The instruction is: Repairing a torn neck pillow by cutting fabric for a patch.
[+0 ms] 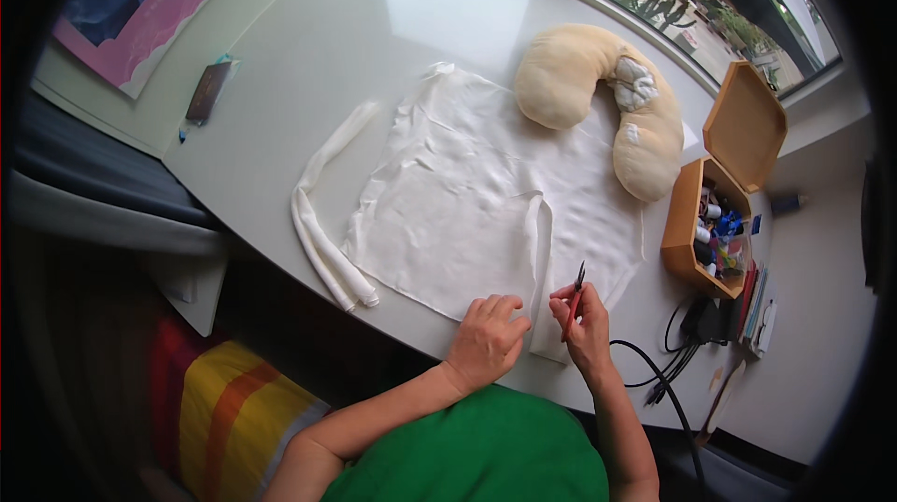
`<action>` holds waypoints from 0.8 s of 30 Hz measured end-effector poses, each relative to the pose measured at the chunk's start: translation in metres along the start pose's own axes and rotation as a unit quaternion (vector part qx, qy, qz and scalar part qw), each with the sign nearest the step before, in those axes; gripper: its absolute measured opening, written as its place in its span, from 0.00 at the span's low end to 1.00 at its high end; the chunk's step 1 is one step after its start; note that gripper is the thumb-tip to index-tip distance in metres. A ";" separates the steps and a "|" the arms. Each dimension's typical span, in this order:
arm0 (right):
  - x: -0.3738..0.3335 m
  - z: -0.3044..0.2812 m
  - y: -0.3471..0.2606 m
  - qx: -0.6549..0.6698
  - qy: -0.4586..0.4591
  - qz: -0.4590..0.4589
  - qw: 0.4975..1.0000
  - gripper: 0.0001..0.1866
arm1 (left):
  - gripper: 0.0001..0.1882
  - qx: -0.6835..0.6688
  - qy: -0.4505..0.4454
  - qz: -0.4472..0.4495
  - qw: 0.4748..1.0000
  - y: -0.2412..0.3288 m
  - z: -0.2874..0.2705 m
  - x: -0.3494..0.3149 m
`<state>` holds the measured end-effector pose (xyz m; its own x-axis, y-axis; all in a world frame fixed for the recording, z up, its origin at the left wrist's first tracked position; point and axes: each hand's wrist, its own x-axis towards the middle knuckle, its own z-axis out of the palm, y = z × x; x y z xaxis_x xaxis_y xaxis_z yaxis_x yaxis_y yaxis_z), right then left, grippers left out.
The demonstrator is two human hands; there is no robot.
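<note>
A large piece of thin white fabric (439,212) lies spread and creased over the table. My left hand (486,340) is at its near edge, with curled fingers closed on the cloth; the fingertips are partly hidden. To the right of it, my right hand (587,326) is closed around small red-handled snips (572,308), their dark pointed tip directed away from me. A narrow folded strip of white fabric (534,240) stands up from the cloth just beyond my hands. Another long folded white strip (313,222) lies to the left of the big piece.
A cream U-shaped pillow (561,63) with white stuffing showing rests at the far right. Beside it stands an open wooden sewing box (687,231) full of thread spools. Black cables (662,376) and books (759,311) lie at the right edge. A window borders the back.
</note>
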<state>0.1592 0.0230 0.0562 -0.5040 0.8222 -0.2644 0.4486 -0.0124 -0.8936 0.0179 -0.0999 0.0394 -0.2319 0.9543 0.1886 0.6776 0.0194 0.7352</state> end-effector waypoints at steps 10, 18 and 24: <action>-0.027 -0.016 0.005 0.025 -0.001 0.021 0.999 0.12 | 0.10 0.030 -0.045 0.057 0.997 0.004 0.005 -0.011; -0.035 0.003 0.014 0.211 -0.157 0.071 0.962 0.15 | 0.07 -0.017 0.072 -0.030 0.997 0.009 -0.002 -0.041; -0.048 0.010 0.026 0.218 -0.318 0.095 0.918 0.22 | 0.04 -0.084 0.238 -0.288 0.924 -0.019 -0.010 -0.076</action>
<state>0.1879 -0.0223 0.0425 -0.8382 0.2843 -0.4654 0.3054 -0.4624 -0.8324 0.0157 -0.1757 0.0181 -0.8284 0.5593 -0.0300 0.2368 0.3984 0.8861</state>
